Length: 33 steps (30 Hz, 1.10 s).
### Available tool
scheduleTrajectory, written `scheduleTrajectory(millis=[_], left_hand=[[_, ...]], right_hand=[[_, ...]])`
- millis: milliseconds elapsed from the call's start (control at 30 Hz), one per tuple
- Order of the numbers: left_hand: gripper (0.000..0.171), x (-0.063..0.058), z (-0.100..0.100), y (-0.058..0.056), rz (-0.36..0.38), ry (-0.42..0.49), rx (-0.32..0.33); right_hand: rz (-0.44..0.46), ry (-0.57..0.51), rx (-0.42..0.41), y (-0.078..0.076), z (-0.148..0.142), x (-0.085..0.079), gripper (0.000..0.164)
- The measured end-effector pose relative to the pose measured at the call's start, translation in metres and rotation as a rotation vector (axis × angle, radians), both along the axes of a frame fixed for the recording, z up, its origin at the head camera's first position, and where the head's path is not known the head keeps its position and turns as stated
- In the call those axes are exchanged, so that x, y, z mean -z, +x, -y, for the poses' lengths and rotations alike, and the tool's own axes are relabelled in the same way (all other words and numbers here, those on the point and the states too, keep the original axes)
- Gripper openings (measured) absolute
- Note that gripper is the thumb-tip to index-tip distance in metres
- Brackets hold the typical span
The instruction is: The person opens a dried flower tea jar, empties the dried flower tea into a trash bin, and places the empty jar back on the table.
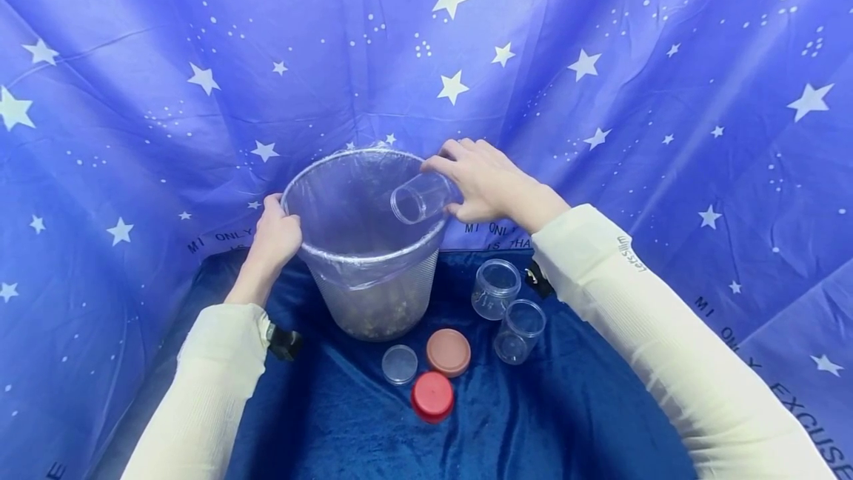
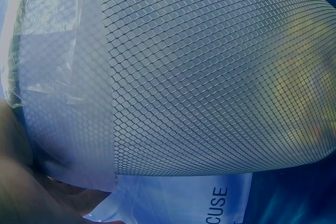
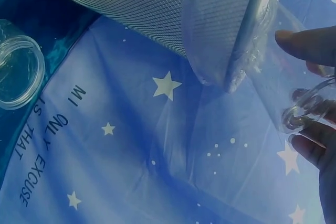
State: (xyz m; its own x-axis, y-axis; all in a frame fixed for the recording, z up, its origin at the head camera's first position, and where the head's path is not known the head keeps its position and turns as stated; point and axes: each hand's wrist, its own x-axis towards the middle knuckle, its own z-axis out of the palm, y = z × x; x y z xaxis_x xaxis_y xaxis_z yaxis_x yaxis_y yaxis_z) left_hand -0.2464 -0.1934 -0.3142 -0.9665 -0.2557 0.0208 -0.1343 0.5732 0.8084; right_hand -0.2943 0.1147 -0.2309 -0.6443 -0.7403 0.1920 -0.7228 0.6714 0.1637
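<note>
A mesh wastebasket [image 1: 373, 284] with a clear plastic liner [image 1: 353, 270] folded over its rim stands on the dark blue cloth. My left hand [image 1: 276, 234] grips the rim at the left, thumb on the near side. In the left wrist view, the mesh side [image 2: 199, 72] fills most of the picture, with yellowish contents showing through low down. With my right hand [image 1: 483, 180] I hold a clear jar [image 1: 426, 198] by its base end, tilted over the right rim, its mouth facing into the basket. The right wrist view shows the fingers around the jar's base [image 3: 294, 119].
Two clear jars stand to the right of the basket, one [image 1: 496, 287] behind the other [image 1: 520, 332]. In front lie a clear lid [image 1: 400, 365], a brownish-orange lid [image 1: 449, 352] and a red lid [image 1: 433, 396]. A blue star-patterned curtain [image 1: 320, 95] hangs behind the basket.
</note>
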Motion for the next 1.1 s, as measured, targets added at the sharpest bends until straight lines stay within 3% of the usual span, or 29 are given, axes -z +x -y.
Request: scheduleTrajectory(millis=[300,733,833,1000,1100], left_hand=[[0.058,0.0005,0.0005,0.0002,-0.001,-0.006,0.0],[0.058,0.0002,-0.001,0.0,-0.003,0.0,0.007],[0.057,-0.0001,-0.001,0.0004,0.0,0.001,0.007],[0.057,0.0001,-0.0006,0.0009,0.003,0.005,0.003],[0.057,-0.0002,-0.0004,0.0012,0.004,0.005,0.002]], right_hand=[[-0.046,0.018,-0.014,-0.0008,-0.0001,-0.0007,0.06],[-0.019,0.031,0.003,-0.0005,0.0036,-0.0017,0.053],[-0.014,0.044,0.019,-0.0009,0.0042,-0.0022,0.058],[-0.023,0.068,0.015,0.0,0.0042,-0.0019,0.081],[-0.039,0.074,0.012,0.0018,0.0035,-0.0008,0.084]])
